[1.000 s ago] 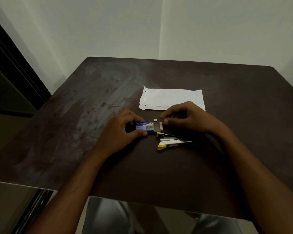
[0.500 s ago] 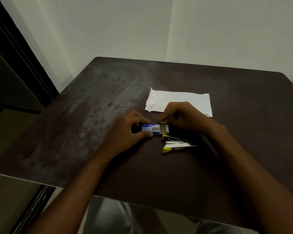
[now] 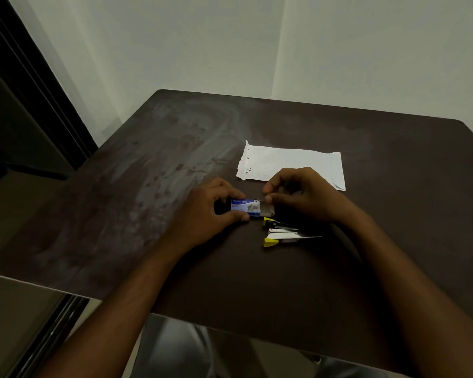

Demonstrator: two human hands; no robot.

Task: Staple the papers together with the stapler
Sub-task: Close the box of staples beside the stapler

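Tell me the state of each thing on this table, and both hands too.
staple box: end flap open, resting on the table.
stapler: lying open on the table, untouched.
papers: flat on the table, beyond the hands.
left hand: grips the staple box.
right hand: fingertips pinched together at the box's open end; what they pinch is too small to tell.
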